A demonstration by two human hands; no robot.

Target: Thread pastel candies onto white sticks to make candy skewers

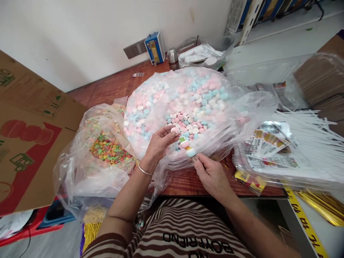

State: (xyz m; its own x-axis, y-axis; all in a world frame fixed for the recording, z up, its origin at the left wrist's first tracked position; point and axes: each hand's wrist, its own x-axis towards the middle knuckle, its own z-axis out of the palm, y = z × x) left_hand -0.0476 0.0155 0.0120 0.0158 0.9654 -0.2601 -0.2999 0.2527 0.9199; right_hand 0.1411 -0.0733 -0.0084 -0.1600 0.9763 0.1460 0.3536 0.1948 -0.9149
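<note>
1. Nearest: striped shirt (185,229), at the worktop (185,182) edge.
2. Right hand (215,177): grip clamped, thumb against finger, on the lower end of a sweet stack (185,144). Any stick inside the pinch too small to tell.
3. Sweet stack: tilted, over the big bag's contents; pale blue at the lower end, then orange, white and pink, green near the top.
4. Left hand (159,144), bangle (145,170) on wrist: thumb and fingertips together on a pink sweet (175,131), just beside the stack's upper end.
5. Left: smaller clear bag (71,161), multicoloured rings (111,150) inside. Carton (34,125) beside it.
6. Right: clear tray (295,182), printed packets (268,143), white sticks (303,132).
7. Under and beyond hands: big bag (242,116), full of pink, white, blue sweets.
8. Far: flask (172,57); blue box (155,48) by wall sockets (134,49).
</note>
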